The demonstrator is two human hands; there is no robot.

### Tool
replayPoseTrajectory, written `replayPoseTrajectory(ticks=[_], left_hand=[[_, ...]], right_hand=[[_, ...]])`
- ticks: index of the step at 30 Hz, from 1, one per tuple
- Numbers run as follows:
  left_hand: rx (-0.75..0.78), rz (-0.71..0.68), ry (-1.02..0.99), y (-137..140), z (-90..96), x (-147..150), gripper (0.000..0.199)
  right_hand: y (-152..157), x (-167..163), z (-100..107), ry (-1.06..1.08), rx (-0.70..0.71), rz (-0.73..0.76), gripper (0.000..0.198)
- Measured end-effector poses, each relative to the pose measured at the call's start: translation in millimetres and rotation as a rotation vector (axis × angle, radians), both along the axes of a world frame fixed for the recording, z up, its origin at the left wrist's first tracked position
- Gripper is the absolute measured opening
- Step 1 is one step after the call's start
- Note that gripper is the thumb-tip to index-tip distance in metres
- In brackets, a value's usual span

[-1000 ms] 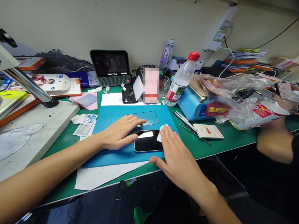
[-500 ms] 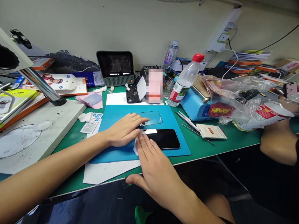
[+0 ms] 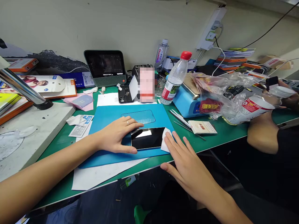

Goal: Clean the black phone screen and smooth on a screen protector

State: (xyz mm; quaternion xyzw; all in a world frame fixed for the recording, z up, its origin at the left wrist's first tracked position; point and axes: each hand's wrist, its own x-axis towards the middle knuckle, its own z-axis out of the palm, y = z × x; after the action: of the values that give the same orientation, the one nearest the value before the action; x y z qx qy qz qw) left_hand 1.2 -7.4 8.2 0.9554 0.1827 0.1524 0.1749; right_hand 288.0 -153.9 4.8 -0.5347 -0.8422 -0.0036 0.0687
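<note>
A black smartphone (image 3: 148, 138) lies face up on a blue mat (image 3: 105, 116), with a bright reflection on its glass. My left hand (image 3: 116, 134) is at the phone's left end, thumb along the near edge and fingers at the far edge, bracing it. Under the outstretched fingertips of my right hand (image 3: 184, 155), a white wipe (image 3: 164, 143) is pressed at the phone's right end. Behind the phone, a clear screen protector (image 3: 140, 117) with a dark outline lies flat on the mat.
A red-capped bottle (image 3: 174, 81) stands behind the mat beside a blue device (image 3: 187, 104). Tweezers (image 3: 182, 124) and a cigarette box (image 3: 202, 127) lie to the right. A stand's white base (image 3: 51, 130) is at left. Another person's arm (image 3: 263, 130) rests at the right edge.
My right hand has slid the wipe from the phone's left end to its right end. My left hand has lowered to the phone's left end, and the view has shifted right.
</note>
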Motion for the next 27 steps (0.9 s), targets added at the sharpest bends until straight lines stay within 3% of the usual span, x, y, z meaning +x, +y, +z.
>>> replayPoseTrajectory(ticks=[7,11,16,27], left_hand=[[0.044,0.075,-0.044,-0.4,-1.8,-0.3,0.079],[0.09,0.208,-0.133,0.2,-2.7,-2.1,0.064],[0.035,0.315,-0.258,1.6,-2.4,-3.7,0.044],[0.035,0.322,-0.251,1.4,-4.6,-3.0,0.041]], right_hand=[[35.5,1.0,2.6,0.053,-0.089,-0.099,0.079],[29.6,1.7,0.8,0.037,-0.081,-0.082,0.079],[23.6,-5.2,-0.2,0.0,-0.04,-0.061,0.081],[45.3,-109.1,5.0,0.169,-0.089,0.136,0.098]])
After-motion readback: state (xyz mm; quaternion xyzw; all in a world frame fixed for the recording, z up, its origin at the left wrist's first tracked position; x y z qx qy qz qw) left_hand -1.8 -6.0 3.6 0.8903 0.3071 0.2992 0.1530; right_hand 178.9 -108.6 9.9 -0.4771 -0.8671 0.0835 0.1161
